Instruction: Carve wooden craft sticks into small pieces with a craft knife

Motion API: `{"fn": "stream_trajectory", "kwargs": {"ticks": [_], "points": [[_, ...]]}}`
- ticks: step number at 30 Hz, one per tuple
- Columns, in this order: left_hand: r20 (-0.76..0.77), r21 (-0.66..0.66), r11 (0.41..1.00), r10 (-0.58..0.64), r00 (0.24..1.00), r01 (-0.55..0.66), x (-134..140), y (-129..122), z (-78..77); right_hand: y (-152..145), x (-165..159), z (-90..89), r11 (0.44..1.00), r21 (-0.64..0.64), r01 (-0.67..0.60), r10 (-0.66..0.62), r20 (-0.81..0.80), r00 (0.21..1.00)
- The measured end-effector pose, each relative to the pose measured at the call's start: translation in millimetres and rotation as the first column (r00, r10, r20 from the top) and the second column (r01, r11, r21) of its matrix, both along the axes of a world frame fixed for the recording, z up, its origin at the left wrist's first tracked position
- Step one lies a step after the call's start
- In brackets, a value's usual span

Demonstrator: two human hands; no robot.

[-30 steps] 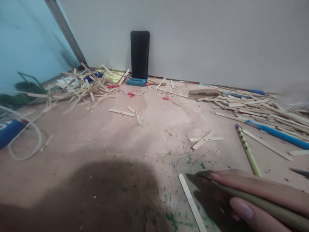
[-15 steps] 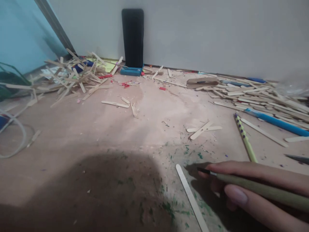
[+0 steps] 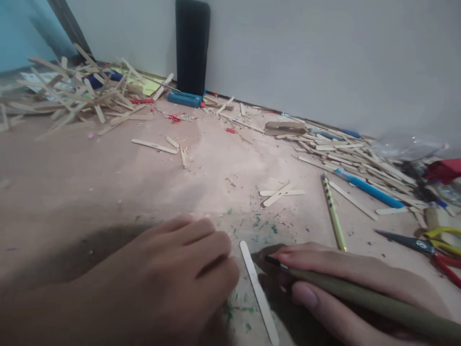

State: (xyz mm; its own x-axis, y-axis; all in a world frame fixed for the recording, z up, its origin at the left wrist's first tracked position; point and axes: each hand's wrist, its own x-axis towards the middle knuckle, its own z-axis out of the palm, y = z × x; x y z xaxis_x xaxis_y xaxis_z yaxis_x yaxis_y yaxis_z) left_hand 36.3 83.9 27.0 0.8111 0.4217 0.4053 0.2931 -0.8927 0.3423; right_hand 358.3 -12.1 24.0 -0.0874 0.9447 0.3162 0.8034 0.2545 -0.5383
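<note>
Down on the paint-flecked work surface (image 3: 108, 192), my right hand (image 3: 345, 283) grips an olive-green paintbrush (image 3: 360, 295) between thumb and forefinger, its dark tip just beside a flat wooden craft stick (image 3: 257, 288) lying between my two hands. My left hand (image 3: 169, 283) rests knuckles-up with fingers curled under, holding nothing that I can see, near the stick's left edge. Beyond the stick, two crossed sticks (image 3: 281, 193) lie apart, a yellow dotted pencil (image 3: 333, 211) and a blue pen (image 3: 370, 190) to their right. Scissors (image 3: 425, 246) sit at far right. A black phone (image 3: 192, 45) stands against the wall, a stick heap (image 3: 75, 93) to its left.
</note>
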Motion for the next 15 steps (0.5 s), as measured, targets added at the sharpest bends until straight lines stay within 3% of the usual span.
{"fn": "stream_trajectory", "kwargs": {"ticks": [3,10,15], "points": [[0.005,0.035,0.999,0.007,1.000,-0.008,8.1,0.8,-3.2,3.7,-10.5,-3.1,0.999,0.043,0.030,-0.029,-0.014,0.999],[-0.064,0.103,0.994,0.035,0.997,-0.028,24.3,-14.8,-7.7,7.3,-10.8,-7.4,0.995,0.081,-0.062,0.062,0.008,0.998],[-0.066,0.138,0.990,0.014,0.998,-0.005,16.5,-17.1,-9.0,1.9,-4.5,-8.2,0.990,0.100,-0.097,0.093,0.039,0.995]]}}
